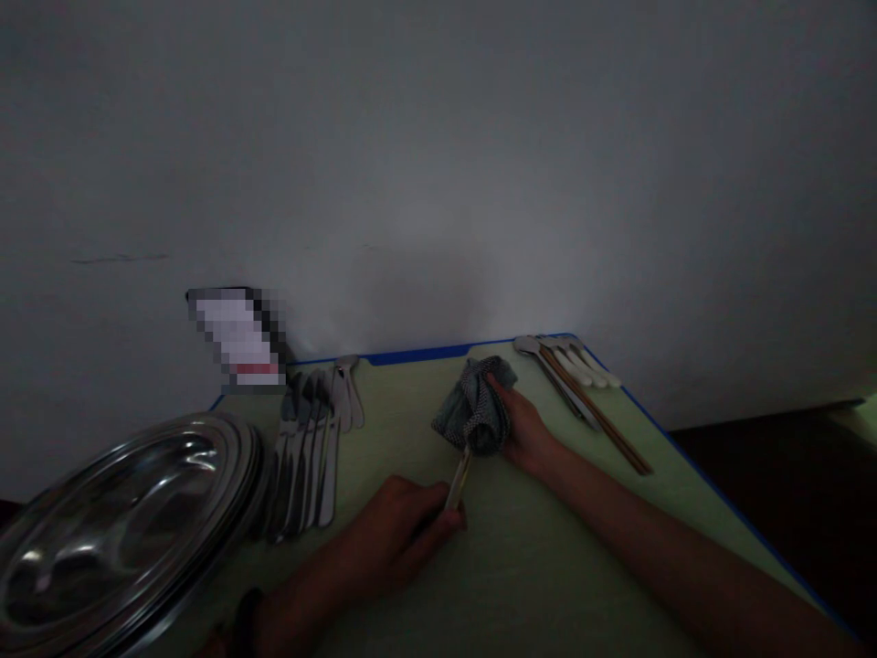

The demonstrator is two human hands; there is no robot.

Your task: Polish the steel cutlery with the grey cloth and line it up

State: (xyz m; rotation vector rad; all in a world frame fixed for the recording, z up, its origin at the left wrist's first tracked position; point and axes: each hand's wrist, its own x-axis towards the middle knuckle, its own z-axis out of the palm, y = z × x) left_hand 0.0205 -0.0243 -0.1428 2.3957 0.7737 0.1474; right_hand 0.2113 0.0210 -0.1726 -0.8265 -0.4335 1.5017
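My left hand point(411, 530) is closed on the slim, shiny handle of a utensil point(458, 480). The far end of this utensil is covered by a grey-blue checked cloth point(472, 402), so its kind is hidden. My right hand point(524, 434) grips the bunched cloth around that end, above the middle of the table. To the left of the cloth lies a row of metal cutlery point(311, 457), with small spoons point(348, 384) beside it. On the right are a large metal spoon point(531, 347), brown chopsticks point(603, 420) and several white-handled utensils point(582, 366).
Stacked shiny metal trays or plates point(233, 439) fill the table's left front. A phone-like device with a blurred screen point(237, 334) leans against the grey wall point(438, 164) at the back left. The light green table point(548, 567) has a blue edge.
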